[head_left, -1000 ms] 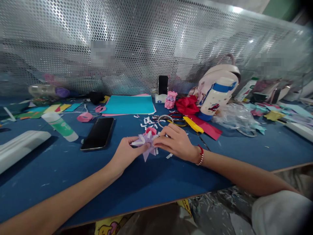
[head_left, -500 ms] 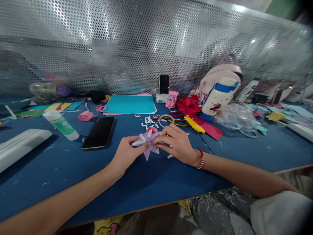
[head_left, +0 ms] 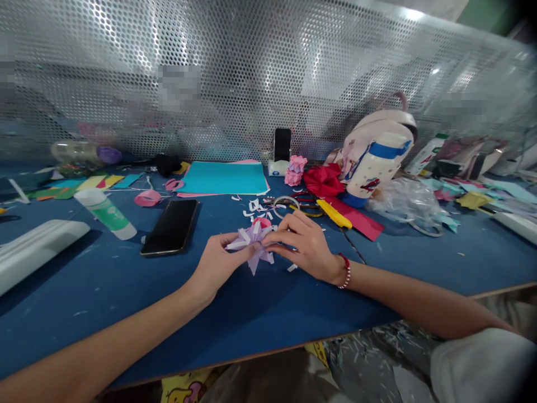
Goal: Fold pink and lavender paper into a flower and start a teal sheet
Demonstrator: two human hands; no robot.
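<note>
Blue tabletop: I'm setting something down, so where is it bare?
Bare: between left forearm and right forearm, nearest the front edge; nearly so, between right forearm and plastic bag. Crowded: beyond right hand, with paper scraps and red paper.

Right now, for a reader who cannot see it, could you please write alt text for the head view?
A person's left hand and right hand hold a spiky purple paper piece over a blue table. A dark phone lies to the left; turquoise paper and a pale backpack sit behind.
</note>
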